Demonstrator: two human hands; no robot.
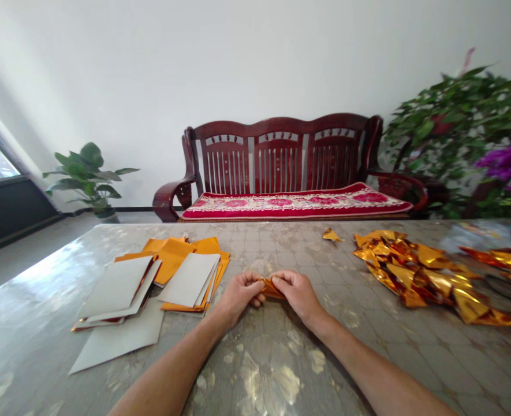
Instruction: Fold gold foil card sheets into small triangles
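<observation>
Between my two hands is a small piece of folded gold foil paper (273, 288), held just above the table's middle. My left hand (245, 292) pinches its left end with thumb and fingers. At the other end, my right hand (293, 288) grips it the same way. Part of the paper is hidden behind the fingertips. To the left lie stacks of white-backed paper sheets (189, 280) and orange-gold sheets (174, 254). A heap of shiny folded gold foil pieces (411, 268) is on the right.
A single gold piece (332, 234) lies apart near the table's far edge. Clear plastic (476, 236) sits at the far right. The table (264, 375) has a patterned cover. Beyond it stand a wooden bench (276, 156) with a red cushion, a potted plant (91, 179) and leafy greenery (458, 127).
</observation>
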